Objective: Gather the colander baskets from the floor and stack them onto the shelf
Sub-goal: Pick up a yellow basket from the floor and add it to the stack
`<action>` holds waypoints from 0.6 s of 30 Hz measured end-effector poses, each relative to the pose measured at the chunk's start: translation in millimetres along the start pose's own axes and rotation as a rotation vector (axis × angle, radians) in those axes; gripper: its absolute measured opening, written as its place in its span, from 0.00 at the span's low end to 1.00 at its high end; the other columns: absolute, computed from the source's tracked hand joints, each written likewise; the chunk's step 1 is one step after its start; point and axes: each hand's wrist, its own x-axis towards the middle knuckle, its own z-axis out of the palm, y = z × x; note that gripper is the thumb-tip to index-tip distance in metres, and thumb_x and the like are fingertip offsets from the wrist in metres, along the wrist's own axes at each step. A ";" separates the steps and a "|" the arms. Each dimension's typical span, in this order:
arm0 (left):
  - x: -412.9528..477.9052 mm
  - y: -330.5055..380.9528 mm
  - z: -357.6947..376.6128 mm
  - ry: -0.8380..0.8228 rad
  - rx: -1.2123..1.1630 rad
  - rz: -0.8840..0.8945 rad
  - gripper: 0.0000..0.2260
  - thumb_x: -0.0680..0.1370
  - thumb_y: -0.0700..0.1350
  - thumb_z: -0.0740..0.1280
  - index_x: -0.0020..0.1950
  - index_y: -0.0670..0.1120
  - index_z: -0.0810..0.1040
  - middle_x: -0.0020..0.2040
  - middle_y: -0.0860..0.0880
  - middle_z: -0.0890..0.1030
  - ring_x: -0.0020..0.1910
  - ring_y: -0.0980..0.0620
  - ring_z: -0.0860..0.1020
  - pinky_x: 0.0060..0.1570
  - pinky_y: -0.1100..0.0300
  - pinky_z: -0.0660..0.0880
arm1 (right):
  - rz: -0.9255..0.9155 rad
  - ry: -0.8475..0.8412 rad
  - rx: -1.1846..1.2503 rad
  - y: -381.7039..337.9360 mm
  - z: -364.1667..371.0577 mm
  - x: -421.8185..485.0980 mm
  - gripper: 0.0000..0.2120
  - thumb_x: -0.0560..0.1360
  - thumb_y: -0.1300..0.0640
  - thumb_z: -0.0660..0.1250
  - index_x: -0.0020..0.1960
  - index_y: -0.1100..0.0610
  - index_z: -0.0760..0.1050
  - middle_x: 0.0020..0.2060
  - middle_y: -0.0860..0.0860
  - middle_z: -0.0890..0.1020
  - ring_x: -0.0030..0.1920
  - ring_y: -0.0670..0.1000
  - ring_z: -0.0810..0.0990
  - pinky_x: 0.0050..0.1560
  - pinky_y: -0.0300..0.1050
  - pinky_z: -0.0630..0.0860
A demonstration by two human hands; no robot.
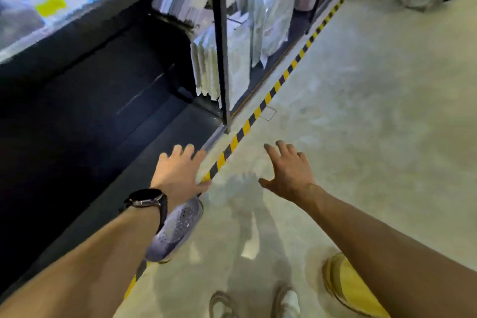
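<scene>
Warehouse aisle, metal shelving rack (219, 33) of bagged white goods (273, 15), concrete floor (361, 111), yellow-black hazard tape (260, 108)

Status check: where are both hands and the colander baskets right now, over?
Left hand and right hand open, empty. Grey colander basket on floor under left wrist; yellow colander basket under right forearm. Bottom shelf bare nearby, nothing blocking.
</scene>
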 end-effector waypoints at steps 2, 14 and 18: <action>19.5 44.0 -7.7 0.015 0.024 0.082 0.32 0.75 0.69 0.60 0.73 0.52 0.65 0.62 0.49 0.71 0.60 0.44 0.70 0.52 0.49 0.71 | 0.092 -0.016 0.018 47.0 2.5 -25.3 0.43 0.71 0.35 0.68 0.77 0.51 0.55 0.74 0.56 0.62 0.72 0.59 0.63 0.68 0.57 0.66; 72.6 313.4 -22.2 0.071 0.140 0.463 0.34 0.77 0.70 0.55 0.77 0.51 0.61 0.67 0.48 0.71 0.61 0.45 0.72 0.51 0.51 0.73 | 0.554 -0.061 0.075 283.2 29.7 -199.3 0.43 0.71 0.35 0.68 0.77 0.50 0.54 0.74 0.54 0.62 0.72 0.58 0.63 0.69 0.57 0.66; 71.7 367.5 -12.6 0.000 0.093 0.540 0.32 0.78 0.68 0.56 0.76 0.52 0.61 0.67 0.49 0.70 0.61 0.45 0.71 0.49 0.52 0.72 | 0.659 -0.108 0.096 325.1 42.7 -241.3 0.42 0.71 0.34 0.67 0.77 0.50 0.54 0.75 0.55 0.61 0.73 0.59 0.63 0.70 0.58 0.66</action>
